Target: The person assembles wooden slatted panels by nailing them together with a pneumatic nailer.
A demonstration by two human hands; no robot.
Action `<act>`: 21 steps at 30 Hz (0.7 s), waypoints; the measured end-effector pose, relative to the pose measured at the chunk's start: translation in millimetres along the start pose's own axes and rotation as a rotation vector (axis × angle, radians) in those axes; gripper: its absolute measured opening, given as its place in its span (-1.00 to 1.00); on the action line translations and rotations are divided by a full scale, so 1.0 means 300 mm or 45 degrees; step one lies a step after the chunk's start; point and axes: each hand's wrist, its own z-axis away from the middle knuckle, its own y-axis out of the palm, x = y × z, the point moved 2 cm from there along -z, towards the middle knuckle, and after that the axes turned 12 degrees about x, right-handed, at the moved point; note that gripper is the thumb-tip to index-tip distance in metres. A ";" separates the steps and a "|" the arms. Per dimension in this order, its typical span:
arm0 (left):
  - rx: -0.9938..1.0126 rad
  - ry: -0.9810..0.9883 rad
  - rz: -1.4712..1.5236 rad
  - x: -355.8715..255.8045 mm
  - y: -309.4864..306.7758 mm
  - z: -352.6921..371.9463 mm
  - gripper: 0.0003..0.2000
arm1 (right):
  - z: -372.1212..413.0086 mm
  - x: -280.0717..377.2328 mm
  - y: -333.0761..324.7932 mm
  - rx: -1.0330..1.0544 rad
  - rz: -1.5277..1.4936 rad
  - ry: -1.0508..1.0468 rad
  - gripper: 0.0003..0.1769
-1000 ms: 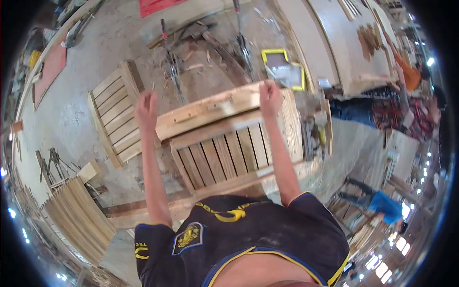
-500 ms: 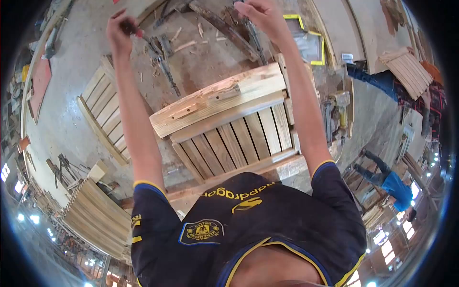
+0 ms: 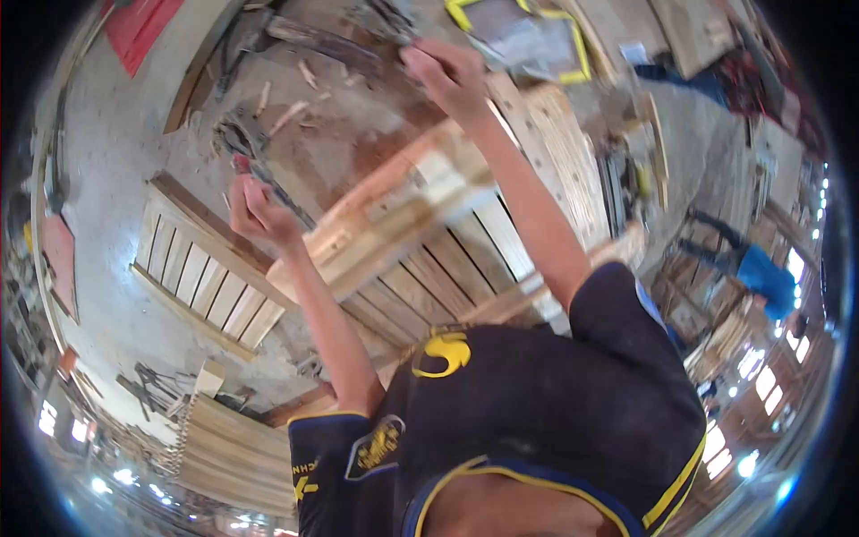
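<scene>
My left hand (image 3: pixel 259 210) is closed on the red handle of a metal clamp (image 3: pixel 234 139), whose bar slants down beside the thick wooden beam (image 3: pixel 362 233). My right hand (image 3: pixel 447 80) is pinched at the end of another dark metal clamp (image 3: pixel 385 20), above the beam's far side. That beam, with notches in its face, lies along a slatted wooden panel (image 3: pixel 429 277) in front of my body. The image is partly blurred.
Another slatted panel (image 3: pixel 206 277) lies at the left, and ridged wooden pieces (image 3: pixel 237 452) at lower left. Wood scraps (image 3: pixel 291 116) litter the floor. Yellow-edged frames (image 3: pixel 573 45) lie at the top. A person in blue (image 3: pixel 765 277) is at the right, another person's dark red sleeve (image 3: pixel 725 76) above.
The view has turned and shifted. My left hand has come down nearer the beam with its clamp; my right hand is lower and farther left. More of the left slatted panel shows.
</scene>
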 end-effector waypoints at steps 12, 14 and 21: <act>0.482 -0.901 -0.503 -0.264 -0.660 0.921 -0.73 | 0.877 -0.156 -1.120 -0.295 1.037 1.149 -0.57; 0.751 -0.990 -0.811 -0.166 -0.709 1.074 -0.66 | 0.849 -0.176 -1.129 -0.306 0.260 1.105 -0.64; 0.586 -1.291 -0.692 -0.192 -0.649 0.985 -0.59 | 0.776 0.070 -1.068 0.099 -0.240 1.276 -0.88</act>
